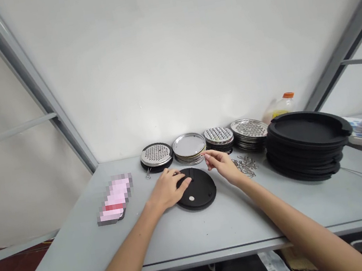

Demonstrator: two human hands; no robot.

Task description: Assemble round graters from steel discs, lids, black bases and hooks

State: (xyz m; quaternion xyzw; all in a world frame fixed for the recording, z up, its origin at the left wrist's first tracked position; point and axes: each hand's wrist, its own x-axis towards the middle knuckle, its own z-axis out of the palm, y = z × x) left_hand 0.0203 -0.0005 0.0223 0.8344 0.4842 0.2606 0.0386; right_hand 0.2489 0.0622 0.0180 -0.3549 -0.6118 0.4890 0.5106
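Observation:
A black round plastic disc [202, 195] lies flat on the table, with a small pale round spot on its face. My left hand [169, 188] grips its left side, thumb and fingers over the rim and top. Just above the disc's far right edge, my right hand [220, 165] is closed in a pinch on a small metal wire clip [202, 154], mostly covered by the fingertips. Beside that hand lies a pile of similar metal clips [246, 164].
Along the wall stand a perforated grater disc [156, 154] on a black base, a stack of metal plates [188, 145], and two stacks of grater discs [218, 136]. Tall stacked black discs [303, 152] fill the right. A phone [115, 199] lies left; a bottle [282, 105] stands behind.

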